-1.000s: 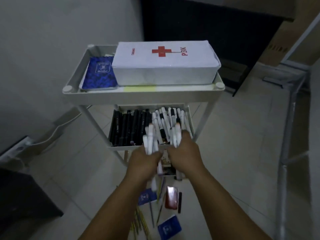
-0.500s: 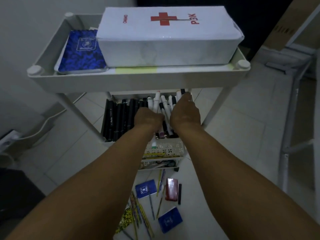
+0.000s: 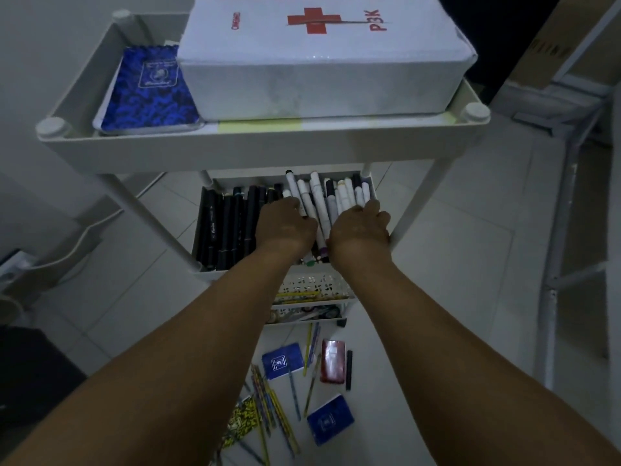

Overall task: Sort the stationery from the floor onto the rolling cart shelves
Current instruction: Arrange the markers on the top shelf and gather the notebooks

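Note:
On the white rolling cart (image 3: 235, 146), the middle shelf holds black markers (image 3: 228, 223) on the left and white markers (image 3: 336, 196) on the right. My left hand (image 3: 285, 227) and my right hand (image 3: 358, 230) lie side by side on the white pile, fingers curled down around markers. The top shelf carries a white first-aid box (image 3: 319, 62) and a blue notebook (image 3: 148, 92). On the floor below lie two small blue notebooks (image 3: 282, 359) (image 3: 331, 420), a red case (image 3: 332, 361), a black pen (image 3: 348, 369) and several pencils (image 3: 275, 408).
A perforated lower shelf (image 3: 316, 287) holds small items. A grey metal frame (image 3: 564, 230) stands to the right, a cardboard box (image 3: 554, 45) behind it. A dark object (image 3: 33, 381) and a cable (image 3: 77, 243) sit on the left.
Both hands carried bunches of white markers from above the floor into the middle shelf and lowered them onto the pile. The view has moved closer to the cart.

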Available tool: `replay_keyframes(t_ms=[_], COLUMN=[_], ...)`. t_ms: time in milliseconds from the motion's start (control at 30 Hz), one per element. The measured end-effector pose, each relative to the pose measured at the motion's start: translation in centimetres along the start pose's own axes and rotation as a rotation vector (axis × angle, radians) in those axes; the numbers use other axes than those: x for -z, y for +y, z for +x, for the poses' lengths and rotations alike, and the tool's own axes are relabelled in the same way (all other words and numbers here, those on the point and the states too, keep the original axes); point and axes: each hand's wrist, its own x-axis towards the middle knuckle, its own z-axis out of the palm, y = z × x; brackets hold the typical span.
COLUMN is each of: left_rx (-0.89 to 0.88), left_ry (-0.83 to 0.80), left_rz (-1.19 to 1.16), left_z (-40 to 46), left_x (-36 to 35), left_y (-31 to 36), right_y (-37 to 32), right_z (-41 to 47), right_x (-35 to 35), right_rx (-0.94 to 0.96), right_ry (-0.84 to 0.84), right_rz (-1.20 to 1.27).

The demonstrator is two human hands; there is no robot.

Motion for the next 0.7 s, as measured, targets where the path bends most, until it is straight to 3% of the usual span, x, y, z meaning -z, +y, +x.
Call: replay_keyframes(t_ms=[233, 433, 700], left_rx=[-0.049, -0.087, -0.219], left_ry=[0.118, 0.120, 0.330], left_rz=[0.024, -0.004, -0.097], left_z=[-0.4, -1.0, -6.5], left_x=[-0.6, -0.6, -0.7], left_y=[-0.8, -1.5, -3.7], right_y=[0.0, 1.4, 4.0], right_z=[0.4, -0.7, -6.0], right_x=[-0.6, -3.5, -3.5], right_rx=[0.009, 0.212, 0.538], right_ry=[0.150, 0.544, 0.637], right_rz=[0.096, 0.128, 0.371])
